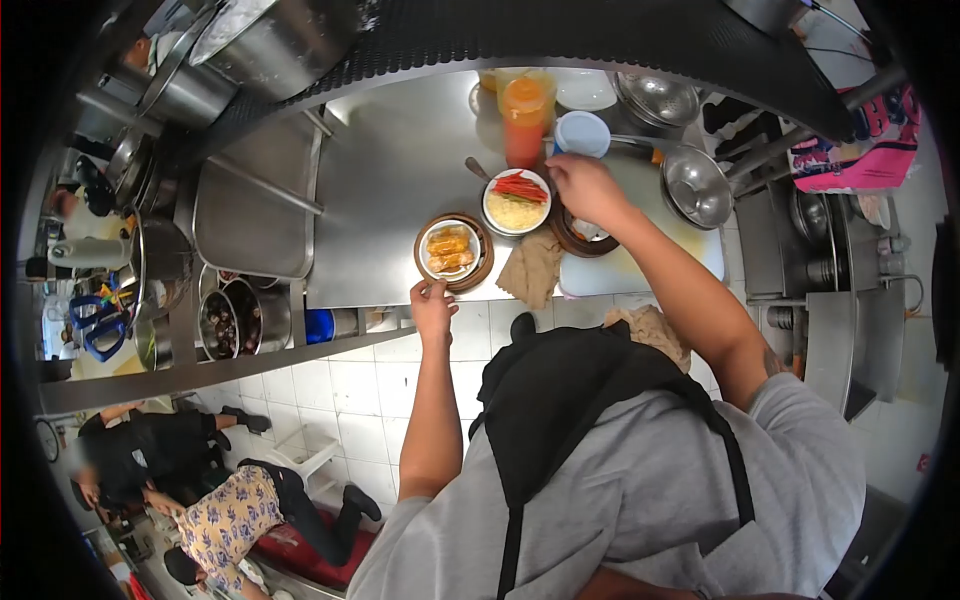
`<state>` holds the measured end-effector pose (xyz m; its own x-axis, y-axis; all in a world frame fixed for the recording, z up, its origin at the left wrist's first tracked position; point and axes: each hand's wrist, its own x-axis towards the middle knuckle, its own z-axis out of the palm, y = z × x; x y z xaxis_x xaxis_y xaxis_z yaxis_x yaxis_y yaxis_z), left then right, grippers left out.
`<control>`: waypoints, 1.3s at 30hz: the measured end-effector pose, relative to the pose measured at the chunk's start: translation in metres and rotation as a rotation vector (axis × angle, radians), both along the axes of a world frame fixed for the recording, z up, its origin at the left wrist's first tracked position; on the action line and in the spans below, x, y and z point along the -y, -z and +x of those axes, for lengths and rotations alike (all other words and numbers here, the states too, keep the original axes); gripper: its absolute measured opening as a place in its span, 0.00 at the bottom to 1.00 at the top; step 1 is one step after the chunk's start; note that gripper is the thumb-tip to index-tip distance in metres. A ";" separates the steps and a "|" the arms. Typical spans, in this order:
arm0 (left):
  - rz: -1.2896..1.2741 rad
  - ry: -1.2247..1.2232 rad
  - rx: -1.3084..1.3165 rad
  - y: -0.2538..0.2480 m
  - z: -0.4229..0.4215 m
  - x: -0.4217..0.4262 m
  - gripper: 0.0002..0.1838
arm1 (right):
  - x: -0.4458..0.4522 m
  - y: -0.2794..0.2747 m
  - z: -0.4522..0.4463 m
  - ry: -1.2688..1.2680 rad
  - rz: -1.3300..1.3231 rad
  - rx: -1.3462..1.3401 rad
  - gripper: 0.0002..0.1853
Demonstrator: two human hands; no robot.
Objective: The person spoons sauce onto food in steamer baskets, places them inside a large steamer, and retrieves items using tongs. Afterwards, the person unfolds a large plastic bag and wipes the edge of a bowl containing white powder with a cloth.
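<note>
My left hand (433, 305) is at the near edge of a round wooden steamer (484, 262), its fingers bent together; what they grip, if anything, is too small to make out. Inside the steamer a white dish holds golden-brown food (450, 249). My right hand (588, 186) reaches over the counter beside a bowl of red strips and pale shreds (517, 201), fingertips drawn together near a blue-lidded tub (581, 134). Anything between those fingertips is hidden. Under my right wrist a second round steamer (572, 238) is partly covered. A brown cloth (531, 270) lies between the steamers.
An orange-red bottle (525, 125) stands behind the bowl. Metal bowls (697, 186) sit at the right, near a white cutting board (640, 268). A dark shelf (560, 35) overhangs the counter. Pots (240, 318) are at the left. Two people are at the lower left.
</note>
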<state>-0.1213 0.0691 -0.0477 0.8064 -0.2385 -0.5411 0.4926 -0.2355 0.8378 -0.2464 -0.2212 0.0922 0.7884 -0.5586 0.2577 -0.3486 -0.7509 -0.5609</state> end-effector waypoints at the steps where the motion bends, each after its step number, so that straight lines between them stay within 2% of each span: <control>1: 0.020 -0.019 -0.036 -0.007 -0.002 0.002 0.25 | 0.004 0.000 -0.018 0.049 0.043 0.099 0.10; 3: 0.066 -0.082 -0.105 -0.017 -0.008 0.003 0.26 | 0.001 -0.005 -0.059 0.235 0.161 0.100 0.10; 5: 0.066 -0.145 -0.164 -0.023 -0.017 0.000 0.26 | 0.012 0.020 -0.102 0.355 0.116 -0.111 0.15; 8: -0.144 -0.209 -0.228 -0.010 -0.033 -0.013 0.26 | 0.010 0.051 -0.129 0.554 0.665 -0.247 0.22; 11: -0.322 -0.224 -0.250 -0.009 -0.041 -0.020 0.27 | 0.007 0.077 -0.126 0.566 0.961 -0.100 0.27; 14: -0.358 -0.247 -0.238 -0.006 -0.042 -0.024 0.29 | 0.008 0.082 -0.117 0.571 0.977 -0.092 0.30; 17: -0.336 -0.273 -0.235 -0.004 -0.041 -0.030 0.28 | 0.002 0.068 -0.113 0.551 0.830 -0.133 0.21; 21: -0.352 -0.244 -0.186 -0.014 -0.046 -0.046 0.26 | 0.003 0.070 -0.125 0.548 0.768 -0.105 0.16; 25: -0.308 -0.233 -0.113 -0.034 -0.057 -0.060 0.29 | 0.001 0.064 -0.152 0.458 0.776 -0.138 0.17; 28: -0.266 -0.184 -0.089 -0.058 -0.069 -0.063 0.31 | 0.000 0.045 -0.190 0.391 0.753 -0.168 0.17; 30: -0.182 -0.125 -0.056 -0.079 -0.087 -0.060 0.29 | 0.002 0.041 -0.225 0.352 0.800 -0.153 0.16; 34: -0.155 0.002 -0.018 -0.115 -0.144 -0.039 0.19 | 0.014 -0.006 -0.295 0.292 0.817 -0.227 0.16; 39: -0.199 0.185 -0.051 -0.150 -0.228 0.015 0.20 | 0.048 -0.039 -0.400 0.332 0.764 -0.268 0.16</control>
<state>-0.3492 0.0545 0.1023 0.7121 -0.4851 -0.5075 0.4991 -0.1586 0.8519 -0.6466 -0.2691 0.1312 0.5347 -0.7141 -0.4518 -0.6747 -0.0388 -0.7371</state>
